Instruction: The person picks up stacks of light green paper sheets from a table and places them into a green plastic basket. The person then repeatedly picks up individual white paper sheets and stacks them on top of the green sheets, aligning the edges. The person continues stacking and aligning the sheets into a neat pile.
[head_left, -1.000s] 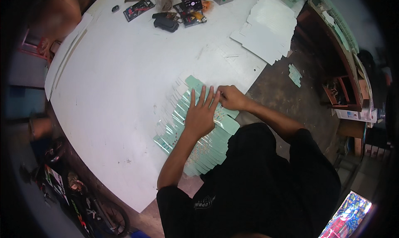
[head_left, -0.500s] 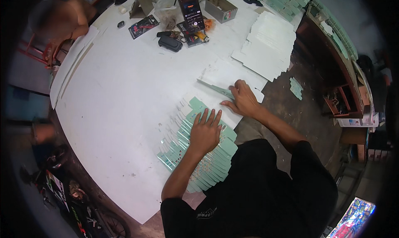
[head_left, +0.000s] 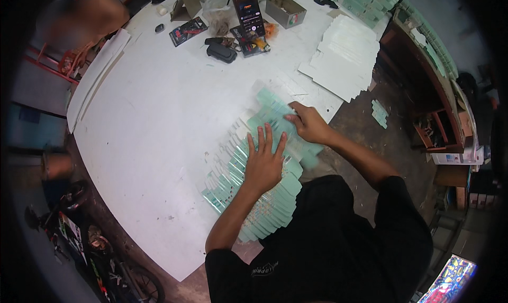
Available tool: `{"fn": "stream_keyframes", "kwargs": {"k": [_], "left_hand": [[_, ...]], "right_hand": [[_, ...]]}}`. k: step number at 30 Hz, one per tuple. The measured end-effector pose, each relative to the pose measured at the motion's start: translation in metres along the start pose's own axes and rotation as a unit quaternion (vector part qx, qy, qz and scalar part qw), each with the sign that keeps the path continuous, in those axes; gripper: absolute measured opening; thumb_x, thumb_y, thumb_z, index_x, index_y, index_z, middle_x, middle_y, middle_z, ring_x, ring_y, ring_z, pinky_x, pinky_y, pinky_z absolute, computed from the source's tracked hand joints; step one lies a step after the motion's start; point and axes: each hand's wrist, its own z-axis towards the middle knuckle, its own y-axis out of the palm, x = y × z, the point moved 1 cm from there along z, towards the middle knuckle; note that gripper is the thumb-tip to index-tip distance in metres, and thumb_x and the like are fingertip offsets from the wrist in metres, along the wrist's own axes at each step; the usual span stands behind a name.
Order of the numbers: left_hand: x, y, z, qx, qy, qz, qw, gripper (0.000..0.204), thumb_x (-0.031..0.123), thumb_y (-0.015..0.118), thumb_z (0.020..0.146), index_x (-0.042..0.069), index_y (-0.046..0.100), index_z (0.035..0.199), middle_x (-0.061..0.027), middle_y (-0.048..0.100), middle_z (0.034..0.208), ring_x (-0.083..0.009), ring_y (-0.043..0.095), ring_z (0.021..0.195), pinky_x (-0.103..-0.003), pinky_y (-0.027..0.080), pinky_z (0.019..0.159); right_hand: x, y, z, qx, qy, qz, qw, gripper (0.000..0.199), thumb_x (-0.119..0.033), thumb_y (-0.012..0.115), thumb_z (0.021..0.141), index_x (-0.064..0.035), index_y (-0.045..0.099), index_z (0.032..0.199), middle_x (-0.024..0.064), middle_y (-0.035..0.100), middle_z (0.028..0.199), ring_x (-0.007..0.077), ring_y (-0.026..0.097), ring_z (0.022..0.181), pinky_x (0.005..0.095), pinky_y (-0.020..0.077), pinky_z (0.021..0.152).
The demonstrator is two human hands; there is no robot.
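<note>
Fanned out at the near edge of the white table (head_left: pixel 148 144) lies an overlapping row of flat, die-cut green carton blanks (head_left: pixel 272 213). My left hand (head_left: pixel 263 168) rests on the upper part of this row, fingers spread and lying flat. My right hand (head_left: pixel 312 126) pinches the right side of a single green carton blank (head_left: pixel 271 106), smeared by motion, its green face up. That blank is just beyond my left fingertips, at the far end of the row, and partly overlaps it. Whether it touches the row I cannot tell.
A pile of white-side-up blanks (head_left: pixel 344 57) lies at the far right. Farther back are a propped phone (head_left: pixel 248 15), a black case (head_left: pixel 221 53), and an open box (head_left: pixel 286 11). One green blank (head_left: pixel 379 113) is on the floor. Another person (head_left: pixel 79 23) sits at the far left.
The blank in my right hand was tilted nearly edge-on; now it shows its green face and lies closer to the fanned row. My left hand stays on the row, its fingers spread wider.
</note>
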Motion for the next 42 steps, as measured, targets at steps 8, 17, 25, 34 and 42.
{"fn": "stream_keyframes", "kwargs": {"k": [8, 17, 25, 34, 42], "left_hand": [[-0.005, -0.011, -0.002, -0.127, 0.06, -0.05, 0.989, 0.086, 0.046, 0.069, 0.089, 0.017, 0.039, 0.164, -0.0251, 0.023, 0.172, -0.0476, 0.019, 0.159, -0.071, 0.007, 0.125], [0.003, 0.016, 0.0, -0.093, 0.006, -0.039, 0.995, 0.056, 0.055, 0.057, 0.101, 0.02, 0.065, 0.145, -0.0237, 0.046, 0.16, -0.0455, 0.034, 0.153, -0.065, 0.016, 0.126], [0.002, 0.011, 0.001, -0.013, -0.002, -0.046, 0.999, 0.071, 0.031, 0.061, 0.101, 0.019, 0.035, 0.166, -0.028, 0.03, 0.168, -0.0477, 0.03, 0.154, -0.068, 0.019, 0.124], [0.002, -0.009, 0.002, -0.13, 0.04, -0.07, 0.988, 0.114, 0.077, 0.079, 0.067, 0.019, 0.046, 0.16, -0.025, 0.028, 0.17, -0.0462, 0.02, 0.159, -0.072, 0.006, 0.125], [0.005, 0.006, 0.006, -0.146, -0.023, -0.038, 0.988, 0.05, 0.041, 0.054, 0.105, 0.017, 0.062, 0.147, -0.0267, 0.052, 0.155, -0.0502, 0.04, 0.148, -0.064, 0.019, 0.125]], "right_hand": [[0.052, -0.025, -0.003, -0.024, 0.068, -0.05, 0.996, 0.032, -0.029, 0.069, 0.099, -0.0021, 0.073, 0.115, 0.0288, 0.072, 0.114, 0.0399, 0.071, 0.108, 0.0523, 0.0547, 0.092], [0.085, -0.027, -0.02, 0.188, -0.128, -0.079, 0.971, 0.043, -0.006, 0.063, 0.099, -0.0077, 0.059, 0.142, 0.0213, 0.07, 0.105, 0.0331, 0.07, 0.084, 0.0423, 0.0551, 0.074], [0.047, 0.022, -0.021, 0.172, -0.133, -0.11, 0.97, 0.038, -0.025, 0.065, 0.1, 0.0037, 0.066, 0.125, 0.0279, 0.066, 0.098, 0.0468, 0.066, 0.089, 0.0519, 0.0509, 0.081], [0.12, -0.068, -0.022, 0.318, -0.107, -0.383, 0.861, 0.045, -0.013, 0.071, 0.094, -0.0109, 0.063, 0.138, 0.0226, 0.073, 0.115, 0.0363, 0.073, 0.101, 0.0434, 0.0588, 0.089], [0.061, 0.002, -0.016, 0.181, -0.147, -0.283, 0.93, 0.033, -0.009, 0.061, 0.102, -0.0035, 0.062, 0.134, 0.0225, 0.07, 0.095, 0.0335, 0.07, 0.08, 0.0449, 0.0554, 0.073]]}}
